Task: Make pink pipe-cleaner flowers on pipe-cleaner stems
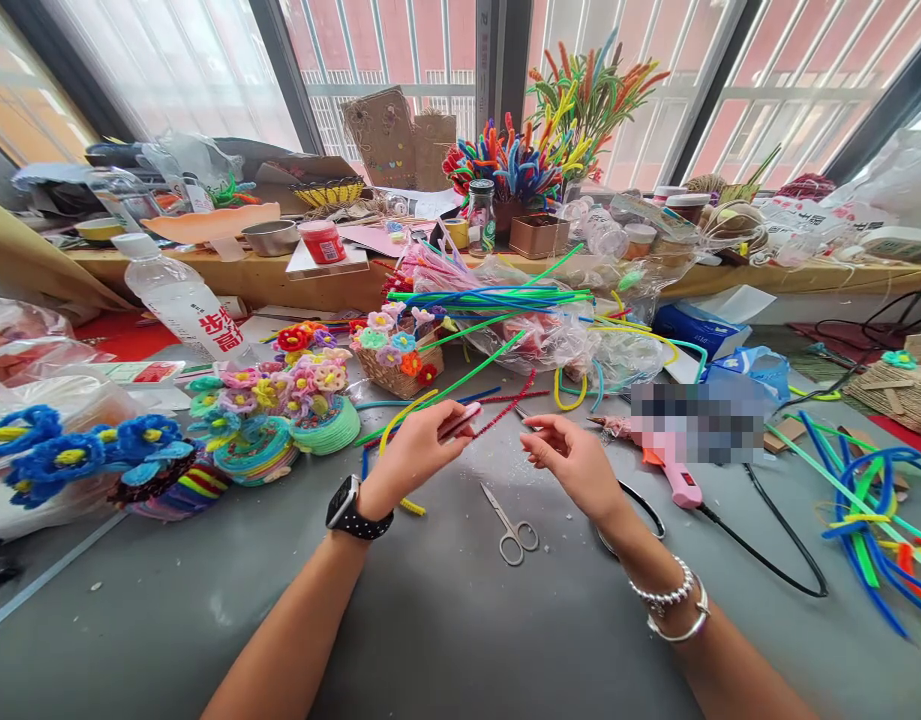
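Observation:
My left hand (422, 440), with a black watch on its wrist, is closed in a pinch on a thin dark-red pipe cleaner (506, 405) that slants up to the right. A small pale-pink shape shows at its fingertips; I cannot make out what it is. My right hand (569, 455) is apart from the left one, fingers loosely bent and spread, with nothing visible in it. Small scissors (511, 528) lie on the grey table (460, 640) between and below the hands. A pink glue gun (681, 480), partly blurred out, lies right of my right hand.
At left, blue pipe-cleaner flowers (74, 455) and several coiled flower pots (325, 425) stand near a water bottle (182, 300). A flower basket (392, 370) and green and blue pipe cleaners (497, 300) lie ahead. A black cord (775, 575) loops at right beside tangled pipe cleaners (872, 510).

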Tool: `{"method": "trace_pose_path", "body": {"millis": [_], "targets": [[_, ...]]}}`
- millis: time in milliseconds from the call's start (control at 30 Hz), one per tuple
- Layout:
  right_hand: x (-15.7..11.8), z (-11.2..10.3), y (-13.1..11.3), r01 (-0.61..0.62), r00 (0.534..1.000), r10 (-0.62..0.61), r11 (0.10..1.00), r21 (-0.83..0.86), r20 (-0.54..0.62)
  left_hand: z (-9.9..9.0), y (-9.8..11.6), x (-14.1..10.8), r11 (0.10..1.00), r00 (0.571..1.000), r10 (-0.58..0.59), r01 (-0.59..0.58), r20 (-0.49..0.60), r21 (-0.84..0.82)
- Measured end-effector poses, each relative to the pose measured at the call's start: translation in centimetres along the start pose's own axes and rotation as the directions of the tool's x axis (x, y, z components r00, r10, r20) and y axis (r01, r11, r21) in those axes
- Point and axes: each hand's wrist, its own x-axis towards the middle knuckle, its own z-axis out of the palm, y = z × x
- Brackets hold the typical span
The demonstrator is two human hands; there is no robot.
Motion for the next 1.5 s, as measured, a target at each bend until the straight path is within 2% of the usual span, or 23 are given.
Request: {"method": "trace_pose_path", "body": {"millis": [100,200,433,800,900,967,1033,1067,1100,1167,1200,1267,1300,1367,1500], "targets": [[0.1,0.2,0.1,-0.064,0.997,0.057,0.989,0.134,0.061,0.5,0.7,-0.4,0.988,0.99,0.088,-0.074,0.109,-0.132],[0.2,0.4,0.1,-0.096,0.993,0.078,0.967,0.238,0.083,0.8,1.1,-0.5,0.982,0.978,0.143,-0.121,0.155,-0.143],[0.0,0.6,-0.2,-0.135,0.991,0.114,0.907,0.398,0.075,1.0,1.0,-0.3,0.97,0.991,0.036,-0.004,0.126,-0.242],[0.0,0.3,-0.4,-0.159,0.987,0.148,0.801,0.577,0.066,1.5,1.2,-0.2,0.948,0.998,0.015,0.005,0.062,-0.319],[0.1,0.0,-0.3,-0.126,0.991,0.133,0.871,0.474,0.02,1.5,1.3,-0.1,0.953,1.0,-0.005,0.01,0.017,-0.301],[0.1,-0.2,-0.1,-0.046,0.995,0.069,0.954,0.296,-0.067,1.5,1.2,-0.1,0.959,1.0,-0.031,0.03,0.0,-0.28],[0.0,-0.3,0.0,0.113,0.968,-0.106,0.994,0.016,-0.226,1.5,0.9,0.0,0.968,0.999,-0.048,0.045,-0.006,-0.247],[-0.1,-0.3,0.0,0.206,0.926,-0.244,0.966,-0.157,-0.287,1.6,0.8,0.0,0.973,0.999,-0.047,0.044,-0.009,-0.227],[-0.2,-0.2,0.0,0.292,0.867,-0.394,0.897,-0.331,-0.304,1.6,0.7,0.0,0.976,0.999,-0.039,0.035,-0.015,-0.213],[-0.4,0.1,-0.1,0.413,0.758,-0.625,0.681,-0.604,-0.186,1.8,0.4,0.0,0.979,1.0,-0.021,0.017,-0.017,-0.202],[-0.5,0.2,-0.2,0.451,0.732,-0.676,0.575,-0.682,-0.086,2.0,0.3,0.0,0.978,1.0,-0.014,0.012,-0.006,-0.21],[-0.6,0.6,-0.2,0.498,0.728,-0.68,0.442,-0.746,0.083,2.2,0.1,0.0,0.97,0.999,-0.004,0.012,0.034,-0.242],[-0.7,0.7,-0.1,0.508,0.74,-0.659,0.421,-0.752,0.131,2.3,0.1,0.0,0.965,0.998,-0.003,0.017,0.057,-0.261],[-0.7,0.9,0.0,0.52,0.763,-0.623,0.434,-0.736,0.172,2.3,0.2,0.0,0.952,0.996,0.001,0.027,0.092,-0.304],[-0.5,0.5,0.1,0.501,0.811,-0.569,0.553,-0.666,0.137,1.7,0.6,0.1,0.904,0.996,-0.055,0.08,0.072,-0.419]]}}
